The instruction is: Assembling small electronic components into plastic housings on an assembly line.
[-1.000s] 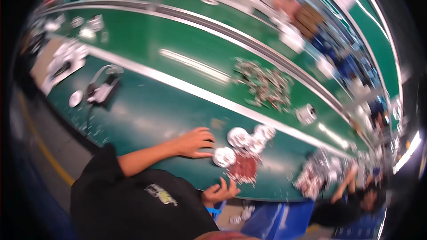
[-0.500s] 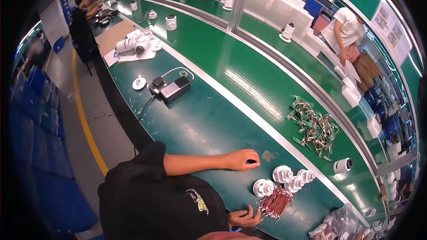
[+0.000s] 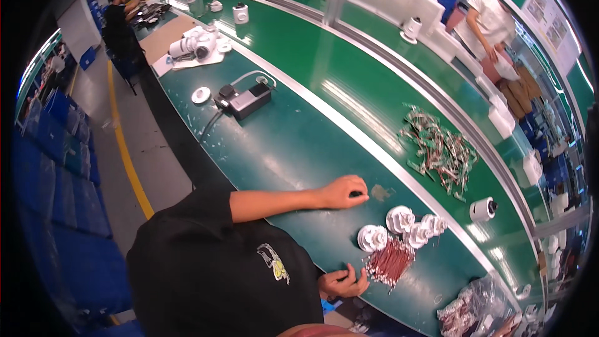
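Note:
My left hand (image 3: 345,193) rests on the dark green table, its fingers curled in a loose fist around a dark hollow; I see nothing held in it. Close to the table's near edge, my right hand (image 3: 344,282) has its fingers apart and nothing in them. Beside its fingertips lies a bundle of thin red wires (image 3: 391,259) with white ends. Several white round plastic housings stand just beyond the wires, one of them a white housing (image 3: 372,238) nearest my hands.
A heap of green circuit boards with wires (image 3: 440,150) and a white cylindrical unit (image 3: 482,209) sit on the green conveyor (image 3: 299,68). A black boxy device (image 3: 246,101) with a cable and a white disc (image 3: 201,95) lie left. Clear plastic bags (image 3: 477,306) are at right. Co-workers stand farther off.
The whole view has shifted a little, so the table and hands appear higher in the picture. Both hands keep nearly the same pose. Across the conveyor, a co-worker's hands have moved with a white item.

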Demonstrator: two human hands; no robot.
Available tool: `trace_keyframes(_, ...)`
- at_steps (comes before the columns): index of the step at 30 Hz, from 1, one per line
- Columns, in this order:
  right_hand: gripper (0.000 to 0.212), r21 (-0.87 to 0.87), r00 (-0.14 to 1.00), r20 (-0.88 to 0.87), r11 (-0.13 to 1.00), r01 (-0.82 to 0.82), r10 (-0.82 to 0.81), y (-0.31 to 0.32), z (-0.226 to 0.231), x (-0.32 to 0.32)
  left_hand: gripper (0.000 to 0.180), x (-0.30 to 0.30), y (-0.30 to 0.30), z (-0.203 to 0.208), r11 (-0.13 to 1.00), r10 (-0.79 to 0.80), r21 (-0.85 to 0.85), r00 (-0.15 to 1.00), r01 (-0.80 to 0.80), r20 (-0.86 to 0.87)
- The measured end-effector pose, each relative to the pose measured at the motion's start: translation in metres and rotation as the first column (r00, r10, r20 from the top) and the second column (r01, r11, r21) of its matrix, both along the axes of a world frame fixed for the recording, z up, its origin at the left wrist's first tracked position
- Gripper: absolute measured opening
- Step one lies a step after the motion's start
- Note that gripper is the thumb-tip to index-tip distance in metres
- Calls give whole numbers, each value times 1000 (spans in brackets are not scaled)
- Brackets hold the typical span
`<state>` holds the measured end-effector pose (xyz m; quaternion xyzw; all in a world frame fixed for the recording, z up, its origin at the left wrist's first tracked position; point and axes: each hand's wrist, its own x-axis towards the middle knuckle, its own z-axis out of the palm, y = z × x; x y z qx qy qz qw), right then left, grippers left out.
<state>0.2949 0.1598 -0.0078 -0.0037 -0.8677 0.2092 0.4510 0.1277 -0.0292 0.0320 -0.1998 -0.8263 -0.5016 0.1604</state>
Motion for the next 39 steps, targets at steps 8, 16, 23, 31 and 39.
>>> trace_keyframes(8,16,-14,984,129,992,-125,126,-8,-1,4,14,-36,-34,4,979,203,-18,979,-204,-8)
trace_keyframes(16,22,30,996,62,997,-68,66,-1,-13,11,103,-313,-66,-7,764,626,-449,699,-463,345)
trace_keyframes(23,26,148,988,143,986,-73,51,7,-24,14,97,-386,6,67,880,428,-473,502,-43,751)
trace_keyframes(31,26,163,933,312,958,-236,177,10,-21,22,102,-465,8,54,828,332,-505,513,243,792)
trace_keyframes(39,25,165,917,369,960,-226,152,9,-16,28,131,-468,25,90,844,387,-518,511,140,768)
